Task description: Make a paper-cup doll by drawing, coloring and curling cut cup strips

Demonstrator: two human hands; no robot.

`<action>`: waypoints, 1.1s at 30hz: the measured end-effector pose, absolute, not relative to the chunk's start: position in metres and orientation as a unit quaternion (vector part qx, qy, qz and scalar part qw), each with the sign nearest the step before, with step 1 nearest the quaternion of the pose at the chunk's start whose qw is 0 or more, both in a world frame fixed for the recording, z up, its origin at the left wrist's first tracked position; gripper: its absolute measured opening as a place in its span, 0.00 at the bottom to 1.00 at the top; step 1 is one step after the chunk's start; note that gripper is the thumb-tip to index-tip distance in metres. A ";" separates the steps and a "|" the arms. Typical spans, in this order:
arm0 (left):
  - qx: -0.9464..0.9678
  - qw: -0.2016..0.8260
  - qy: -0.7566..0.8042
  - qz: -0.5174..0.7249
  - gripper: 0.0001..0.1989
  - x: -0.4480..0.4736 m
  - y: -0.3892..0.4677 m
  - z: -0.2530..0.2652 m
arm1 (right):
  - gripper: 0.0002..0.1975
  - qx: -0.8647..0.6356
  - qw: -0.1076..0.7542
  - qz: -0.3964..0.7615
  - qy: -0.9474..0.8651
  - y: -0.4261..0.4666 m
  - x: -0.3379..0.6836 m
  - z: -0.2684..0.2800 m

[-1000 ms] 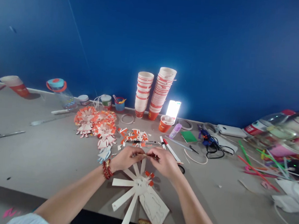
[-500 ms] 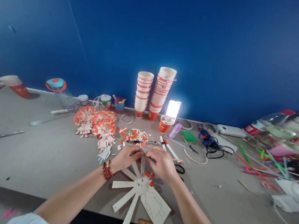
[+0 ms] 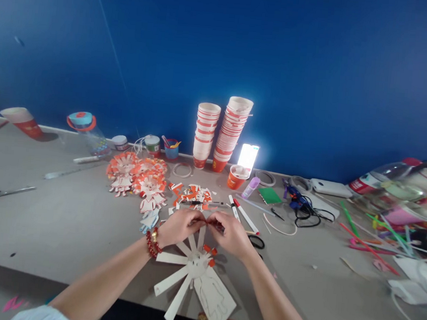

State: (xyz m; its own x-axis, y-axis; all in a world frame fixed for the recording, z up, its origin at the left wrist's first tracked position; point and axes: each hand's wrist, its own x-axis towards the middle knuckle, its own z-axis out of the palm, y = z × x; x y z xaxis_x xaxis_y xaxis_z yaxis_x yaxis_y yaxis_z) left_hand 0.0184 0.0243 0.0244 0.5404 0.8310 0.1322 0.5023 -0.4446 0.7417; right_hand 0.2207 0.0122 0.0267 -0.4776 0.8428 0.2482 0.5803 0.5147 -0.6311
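A cut-open paper cup [image 3: 197, 265] fans out in white strips around a round base with a drawn face. One wide panel [image 3: 214, 298] carries a pencilled figure outline, and curled orange strip ends [image 3: 211, 252] sit on its upper right. My left hand [image 3: 183, 225] and my right hand [image 3: 230, 234] meet at the far end of an upper strip, both pinching its tip with thumb and fingers. That strip's tip is mostly hidden by the fingertips. Dark scissor handles [image 3: 256, 242] lie just right of my right hand.
Finished paper-cup figures [image 3: 151, 187] and orange scraps [image 3: 195, 194] lie beyond my hands. Two tall cup stacks [image 3: 206, 134] and a glowing phone [image 3: 248, 157] stand by the blue wall. Markers [image 3: 246, 215], a glue gun [image 3: 297, 197] and pipe cleaners [image 3: 370, 243] spread to the right; other scissors [image 3: 1, 194] lie left.
The cut-open cup has shifted and turned slightly to the left under my hands. My fingertips have drawn closer together at the strip's end.
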 end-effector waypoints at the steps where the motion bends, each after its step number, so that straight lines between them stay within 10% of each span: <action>1: 0.815 0.328 0.410 0.245 0.10 0.019 0.024 0.025 | 0.07 -0.434 0.268 0.250 -0.823 0.012 0.221 0.027; 23: 0.870 0.203 0.419 0.161 0.12 0.022 0.023 0.017 | 0.09 -0.430 0.094 0.076 -0.895 0.010 0.220 0.031; 33: 0.825 0.340 0.406 0.199 0.10 0.016 0.025 0.020 | 0.09 -0.381 0.139 0.072 -0.911 0.016 0.223 0.023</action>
State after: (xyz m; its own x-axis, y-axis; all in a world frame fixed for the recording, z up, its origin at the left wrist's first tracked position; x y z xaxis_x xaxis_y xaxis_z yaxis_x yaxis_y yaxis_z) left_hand 0.0163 0.0250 0.0197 0.5912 0.8049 0.0520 0.5350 -0.4396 0.7215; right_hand 0.2231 0.0164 0.0233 -0.6707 0.7146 0.1986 0.6745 0.6991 -0.2375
